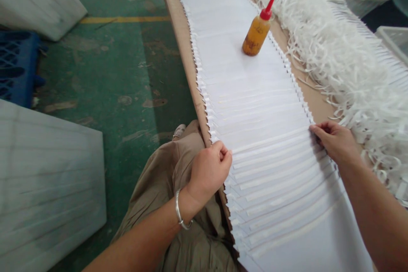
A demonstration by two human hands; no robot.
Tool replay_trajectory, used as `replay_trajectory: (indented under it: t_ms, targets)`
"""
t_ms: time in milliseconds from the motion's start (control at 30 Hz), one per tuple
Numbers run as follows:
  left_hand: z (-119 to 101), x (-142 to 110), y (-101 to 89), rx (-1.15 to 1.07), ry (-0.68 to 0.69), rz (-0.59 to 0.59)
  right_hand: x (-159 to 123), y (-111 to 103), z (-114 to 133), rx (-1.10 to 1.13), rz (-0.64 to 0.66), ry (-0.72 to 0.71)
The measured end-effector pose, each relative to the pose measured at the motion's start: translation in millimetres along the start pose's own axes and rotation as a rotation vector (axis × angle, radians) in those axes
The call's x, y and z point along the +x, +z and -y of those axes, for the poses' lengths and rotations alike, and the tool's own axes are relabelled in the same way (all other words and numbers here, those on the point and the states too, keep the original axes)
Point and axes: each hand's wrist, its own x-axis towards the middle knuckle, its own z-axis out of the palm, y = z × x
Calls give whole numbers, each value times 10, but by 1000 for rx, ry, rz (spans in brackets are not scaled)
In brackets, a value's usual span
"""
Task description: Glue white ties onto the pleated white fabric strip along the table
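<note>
A long row of overlapping white paper sheets point(255, 106) runs down a brown table point(181, 38). My left hand point(208, 170) is closed in a pinch on the left edge of the sheets, near the table's edge. My right hand point(334, 140) has its fingers curled onto the right edge of the same sheets. An amber glue bottle with a red pointed nozzle point(257, 34) stands upright on the sheets farther away, beyond both hands.
A fluffy heap of white paper strips point(344, 59) lies along the table's right side. Left of the table is green floor point(111, 80), a blue plastic crate point(15, 66) and white stacked panels point(47, 187). My lap in khaki fabric point(178, 204) is against the table.
</note>
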Motion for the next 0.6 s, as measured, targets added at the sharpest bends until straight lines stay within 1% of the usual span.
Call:
replay_trajectory:
  t_ms: [100,300,433,533,600]
  targets:
    - [-17,1,2,23,0,-3,-8,-8,43,-19,-26,67]
    - [-6,13,24,61,-2,-8,-42,-13,130,-49,-29,68]
    - [-9,17,20,136,31,-12,-78,-29,268,-116,-8,46]
    - [-54,18,7,265,28,-3,-53,10,335,-119,11,-11]
    - [-84,19,4,339,27,-9,-16,47,365,-139,-4,-52]
